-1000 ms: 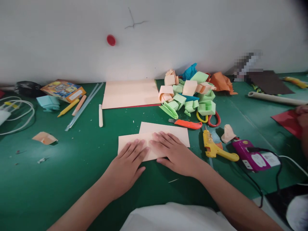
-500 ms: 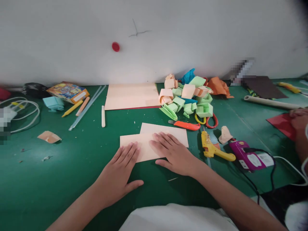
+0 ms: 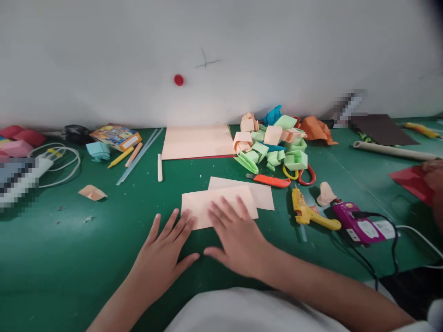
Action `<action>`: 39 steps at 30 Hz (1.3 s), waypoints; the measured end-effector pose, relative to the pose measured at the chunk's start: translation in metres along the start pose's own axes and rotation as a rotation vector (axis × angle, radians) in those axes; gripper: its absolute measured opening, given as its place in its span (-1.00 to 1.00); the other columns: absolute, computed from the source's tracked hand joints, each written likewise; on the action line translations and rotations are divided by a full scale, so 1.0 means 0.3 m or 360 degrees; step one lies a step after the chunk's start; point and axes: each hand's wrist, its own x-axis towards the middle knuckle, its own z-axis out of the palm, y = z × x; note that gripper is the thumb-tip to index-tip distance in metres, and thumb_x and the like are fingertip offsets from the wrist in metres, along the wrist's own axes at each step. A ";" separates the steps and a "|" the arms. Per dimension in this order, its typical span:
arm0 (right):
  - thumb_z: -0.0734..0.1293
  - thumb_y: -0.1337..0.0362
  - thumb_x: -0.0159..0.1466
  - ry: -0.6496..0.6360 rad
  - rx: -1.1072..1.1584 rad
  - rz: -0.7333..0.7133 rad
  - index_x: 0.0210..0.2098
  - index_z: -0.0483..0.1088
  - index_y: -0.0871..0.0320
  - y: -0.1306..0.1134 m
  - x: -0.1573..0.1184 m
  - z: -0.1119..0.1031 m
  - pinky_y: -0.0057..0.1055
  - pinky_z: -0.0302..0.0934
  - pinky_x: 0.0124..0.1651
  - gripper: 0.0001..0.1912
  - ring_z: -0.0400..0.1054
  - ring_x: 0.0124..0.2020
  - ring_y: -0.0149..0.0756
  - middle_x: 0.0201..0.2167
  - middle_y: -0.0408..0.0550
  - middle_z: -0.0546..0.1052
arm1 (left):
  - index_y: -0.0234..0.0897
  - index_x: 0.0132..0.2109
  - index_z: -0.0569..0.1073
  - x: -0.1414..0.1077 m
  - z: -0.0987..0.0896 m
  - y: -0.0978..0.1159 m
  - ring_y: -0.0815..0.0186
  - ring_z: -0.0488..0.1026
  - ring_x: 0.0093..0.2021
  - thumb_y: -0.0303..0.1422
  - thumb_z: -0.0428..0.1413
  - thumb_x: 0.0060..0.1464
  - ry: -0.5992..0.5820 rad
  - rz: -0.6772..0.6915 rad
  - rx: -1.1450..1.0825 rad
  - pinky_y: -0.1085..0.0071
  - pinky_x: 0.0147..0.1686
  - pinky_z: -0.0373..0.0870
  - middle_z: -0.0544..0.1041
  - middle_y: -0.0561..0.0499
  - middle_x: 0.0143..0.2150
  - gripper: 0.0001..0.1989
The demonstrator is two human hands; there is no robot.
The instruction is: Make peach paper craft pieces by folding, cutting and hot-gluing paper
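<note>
A pale peach strip of paper (image 3: pixel 197 203) lies on the green table, overlapping a second peach piece of paper (image 3: pixel 265 196) behind it. My left hand (image 3: pixel 164 253) is spread open, its fingertips at the strip's lower left corner. Across the strip's middle and right lies my right hand (image 3: pixel 238 235), fingers spread and slightly blurred. Just beyond the papers is an orange box cutter (image 3: pixel 272 180). A yellow glue gun (image 3: pixel 308 212) rests to the right, near scissors (image 3: pixel 307 175) with red and yellow handles.
Folded green and peach paper pieces (image 3: pixel 273 143) are heaped near the wall, beside a large peach sheet (image 3: pixel 197 140). At right are a purple power adapter (image 3: pixel 360 226) with cables and another person's hand (image 3: pixel 436 184) by red paper. Glue sticks (image 3: pixel 141 154) and a colourful box (image 3: pixel 116 136) lie left.
My right hand has slid back toward me and left along the strip, fingers spreading. My left hand's fingers have spread and moved partly off the paper. The view has shifted slightly left.
</note>
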 end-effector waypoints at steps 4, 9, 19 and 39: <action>0.05 -0.30 0.42 -0.0130 0.0146 -0.0148 0.48 -0.01 0.44 -0.110 0.002 0.033 0.07 -0.31 0.56 0.00 -0.21 0.55 0.08 0.52 0.25 -0.08 | -0.14 0.51 0.08 -0.001 -0.003 0.004 -0.09 0.08 0.50 -0.01 -0.06 0.38 -0.0011 -0.0050 -0.0008 -0.24 0.45 -0.20 0.21 -0.09 0.49 -0.32; 0.05 -0.29 0.42 -0.0152 0.0125 0.0014 0.49 -0.03 0.41 -0.034 -0.082 0.067 0.17 -0.26 0.54 -0.01 -0.22 0.54 0.15 0.53 0.26 -0.12 | -0.09 0.51 0.05 -0.007 -0.007 -0.008 -0.09 0.06 0.51 0.01 -0.08 0.39 -0.0084 -0.0063 -0.0054 -0.28 0.44 -0.23 0.21 -0.05 0.49 -0.33; 0.09 -0.10 0.48 -0.0023 -0.0106 0.0188 0.54 -0.24 0.30 0.080 -0.244 0.056 0.18 -0.05 0.47 -0.14 -0.05 0.51 0.06 0.51 0.17 -0.01 | -0.01 0.54 -0.15 -0.005 -0.013 0.001 -0.05 0.03 0.52 0.02 -0.13 0.42 -0.0127 -0.0134 -0.0076 -0.26 0.46 -0.29 0.15 0.05 0.52 -0.30; 0.25 0.32 0.35 0.0289 0.0116 0.0467 0.42 0.11 0.06 0.253 -0.246 -0.002 0.14 0.17 0.24 -0.35 0.31 0.21 0.05 0.22 0.07 0.49 | 0.13 0.53 -0.12 0.223 -0.069 -0.217 -0.19 0.03 0.51 -0.11 0.28 0.11 -0.0445 -0.0171 -0.0504 -0.14 0.30 0.27 -0.02 -0.08 0.57 0.01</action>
